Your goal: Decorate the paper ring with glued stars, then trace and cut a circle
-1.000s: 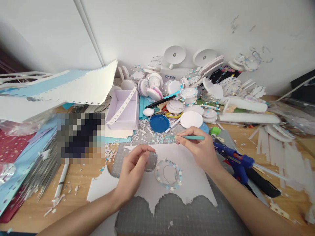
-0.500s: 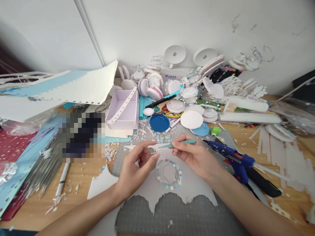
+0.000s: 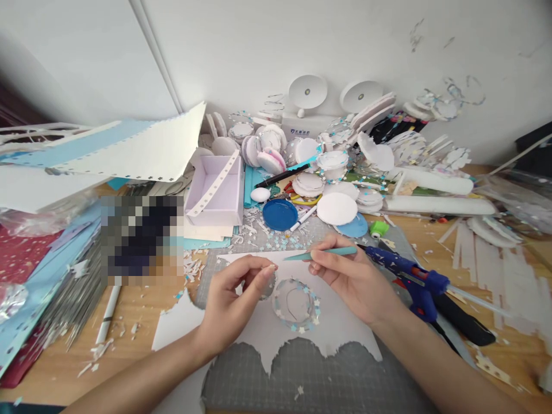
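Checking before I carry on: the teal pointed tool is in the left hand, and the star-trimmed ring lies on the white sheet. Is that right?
Not quite: the head view shows the teal pointed tool in the right hand, not the left hand. The star-trimmed ring does lie on the white sheet.

One left hand (image 3: 235,299), one right hand (image 3: 351,273), that makes two! One teal tool (image 3: 338,251), one star-dotted coil (image 3: 317,302), one glue gun (image 3: 414,270), one lilac box (image 3: 215,218), one dark-blue lid (image 3: 280,214), and two lamp heads (image 3: 307,92)!
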`<state>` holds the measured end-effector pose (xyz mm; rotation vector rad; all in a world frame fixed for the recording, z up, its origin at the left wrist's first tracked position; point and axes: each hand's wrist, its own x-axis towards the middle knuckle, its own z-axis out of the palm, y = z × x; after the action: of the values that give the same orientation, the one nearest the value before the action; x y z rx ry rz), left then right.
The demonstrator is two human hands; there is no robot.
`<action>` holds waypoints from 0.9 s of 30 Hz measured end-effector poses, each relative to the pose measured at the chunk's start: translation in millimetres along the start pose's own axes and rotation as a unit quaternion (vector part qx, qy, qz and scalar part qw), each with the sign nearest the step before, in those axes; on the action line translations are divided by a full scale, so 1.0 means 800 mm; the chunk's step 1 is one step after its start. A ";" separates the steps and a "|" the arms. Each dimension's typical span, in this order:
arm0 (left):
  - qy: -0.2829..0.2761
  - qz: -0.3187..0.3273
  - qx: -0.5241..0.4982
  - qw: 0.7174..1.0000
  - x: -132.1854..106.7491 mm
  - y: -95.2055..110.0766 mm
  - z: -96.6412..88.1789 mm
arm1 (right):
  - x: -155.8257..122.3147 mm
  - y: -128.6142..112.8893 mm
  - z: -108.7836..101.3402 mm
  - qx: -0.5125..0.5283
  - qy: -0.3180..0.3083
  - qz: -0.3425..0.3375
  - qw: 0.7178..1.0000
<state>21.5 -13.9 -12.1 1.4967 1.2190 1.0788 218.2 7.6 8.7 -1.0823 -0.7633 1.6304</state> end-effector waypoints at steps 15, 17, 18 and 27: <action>-0.042 0.014 0.003 0.999 0.002 -0.003 0.005 | -0.018 0.008 -0.018 -0.198 -0.049 -0.172 0.964; -0.043 0.016 0.004 0.999 0.002 -0.003 0.005 | -0.018 0.007 -0.019 -0.181 -0.057 -0.167 0.967; -0.042 0.017 0.003 0.999 0.001 -0.002 0.005 | -0.018 0.007 -0.019 -0.172 -0.058 -0.168 0.969; -0.024 0.087 0.138 0.986 0.026 0.005 -0.006 | -0.024 -0.003 -0.032 -0.150 0.049 -0.215 0.964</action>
<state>20.7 7.1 -5.2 1.8603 1.2611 1.0097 244.4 -10.1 5.9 -1.1033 -1.1181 1.1079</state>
